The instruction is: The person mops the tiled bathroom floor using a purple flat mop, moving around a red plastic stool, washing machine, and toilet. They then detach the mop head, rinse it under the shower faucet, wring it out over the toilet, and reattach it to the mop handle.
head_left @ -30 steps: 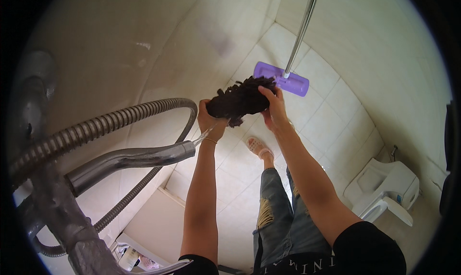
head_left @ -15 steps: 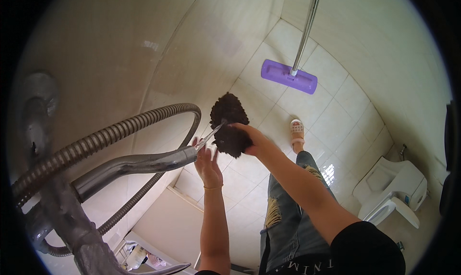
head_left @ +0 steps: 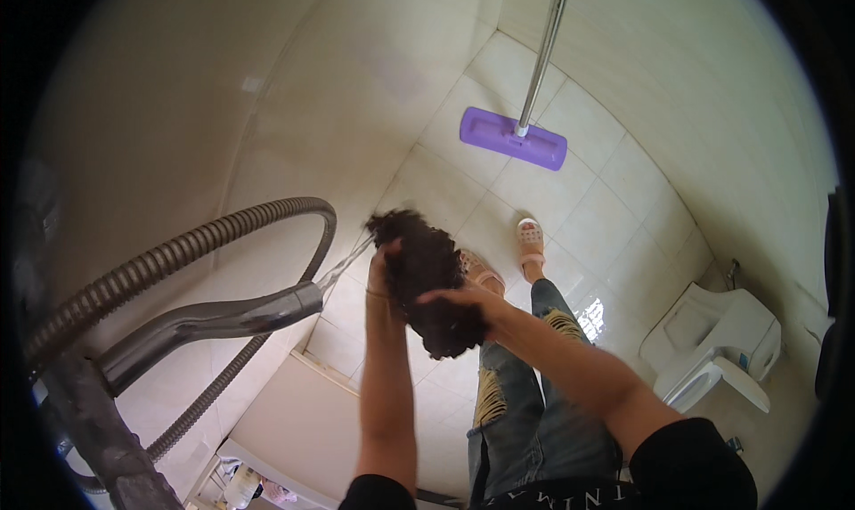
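A view from the head looks straight down in a pale tiled bathroom. Both bare forearms rise from the lower edge and meet at the middle of the picture around a dark brown shaggy mop head (head_left: 427, 278), a wet-looking clump of cloth strands. The left hand (head_left: 381, 274) is curled against its left side, fingers closed around the strands. The right hand (head_left: 459, 303) is wrapped over its lower right part, fingers bent in a grip. The two hands hold the clump between them, raised well above the floor tiles (head_left: 614, 216).

Just left of the clump, a grey metal shower handle (head_left: 209, 318) points toward it, and a thin stream of water (head_left: 347, 265) runs from its tip to the strands. The clump appears to be held there so that the water strikes it. A ribbed metal hose (head_left: 223, 229) loops from the handle up and round to the left edge.

Below, the person's feet in light sandals (head_left: 530, 241) stand on the tiles, under ripped blue jeans (head_left: 525, 412). Further off, a purple flat mop base (head_left: 513, 138) lies on the floor with its silver pole (head_left: 543, 47) rising toward the top edge; it has no cloth on it that can be seen. A white toilet (head_left: 712, 345) stands at the right.
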Tool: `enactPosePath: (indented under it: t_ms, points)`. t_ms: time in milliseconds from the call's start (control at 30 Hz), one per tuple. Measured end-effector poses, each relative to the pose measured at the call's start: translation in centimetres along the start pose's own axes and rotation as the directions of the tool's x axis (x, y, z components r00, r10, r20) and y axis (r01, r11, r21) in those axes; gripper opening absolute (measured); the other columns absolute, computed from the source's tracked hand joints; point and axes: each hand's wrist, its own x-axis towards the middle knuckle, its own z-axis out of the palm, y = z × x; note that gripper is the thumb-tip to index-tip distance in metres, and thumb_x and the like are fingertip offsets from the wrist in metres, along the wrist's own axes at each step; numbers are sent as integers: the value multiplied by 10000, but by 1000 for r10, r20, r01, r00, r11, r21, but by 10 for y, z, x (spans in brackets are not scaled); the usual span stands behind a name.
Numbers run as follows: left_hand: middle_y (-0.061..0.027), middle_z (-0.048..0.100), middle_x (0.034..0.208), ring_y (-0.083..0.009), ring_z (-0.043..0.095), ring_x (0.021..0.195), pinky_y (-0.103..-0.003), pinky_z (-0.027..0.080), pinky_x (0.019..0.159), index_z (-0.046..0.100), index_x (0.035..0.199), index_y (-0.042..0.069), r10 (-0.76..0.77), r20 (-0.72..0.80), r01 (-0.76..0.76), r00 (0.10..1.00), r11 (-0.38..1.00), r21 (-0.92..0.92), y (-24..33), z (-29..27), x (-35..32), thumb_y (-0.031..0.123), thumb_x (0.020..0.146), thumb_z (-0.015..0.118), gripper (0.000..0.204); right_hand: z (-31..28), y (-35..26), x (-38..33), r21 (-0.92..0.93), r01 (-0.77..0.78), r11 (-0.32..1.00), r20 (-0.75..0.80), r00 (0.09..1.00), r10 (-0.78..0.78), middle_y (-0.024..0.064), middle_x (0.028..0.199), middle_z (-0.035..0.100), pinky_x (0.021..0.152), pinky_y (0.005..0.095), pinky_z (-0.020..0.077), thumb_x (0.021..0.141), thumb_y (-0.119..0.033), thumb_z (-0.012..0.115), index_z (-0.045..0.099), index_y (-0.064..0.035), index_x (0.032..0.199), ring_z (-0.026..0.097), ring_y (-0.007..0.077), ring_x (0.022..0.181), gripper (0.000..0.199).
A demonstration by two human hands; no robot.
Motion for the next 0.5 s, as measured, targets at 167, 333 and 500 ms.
enactPosePath:
  t_ms: [167, 333, 500]
  points:
    - [-86, 606, 854, -218, 584, 774, -330, 476, 706, 578, 881, -14, 60, -488, 351, 871, 619, 703, 25, 21, 44, 229, 688, 606, 312, -47, 7, 69, -722, 143, 677, -185, 903, -388, 94, 927, 578, 733, 291, 454, 640, -190, 693, 504, 7, 998, 556, 194, 847, 451]
    - [-163, 608, 813, -269, 590, 771, -322, 465, 709, 600, 821, -24, 552, -436, 610, 711, -174, 773, 27, 15, 89, 376, 523, 692, 508, -56, -7, 114, -933, -272, 235, -357, 780, -514, 116, 969, 567, 766, 349, 432, 543, -432, 709, 500, -36, 1018, 537, 264, 908, 652]
    - [-175, 605, 806, -268, 586, 786, -315, 460, 721, 605, 795, -25, 738, -374, 651, 562, -115, 751, 38, -19, 91, 399, 499, 683, 523, -14, -14, 106, -908, -320, 270, -418, 696, -583, 154, 949, 565, 745, 340, 442, 492, -462, 722, 348, 2, 1097, 555, 285, 882, 849]
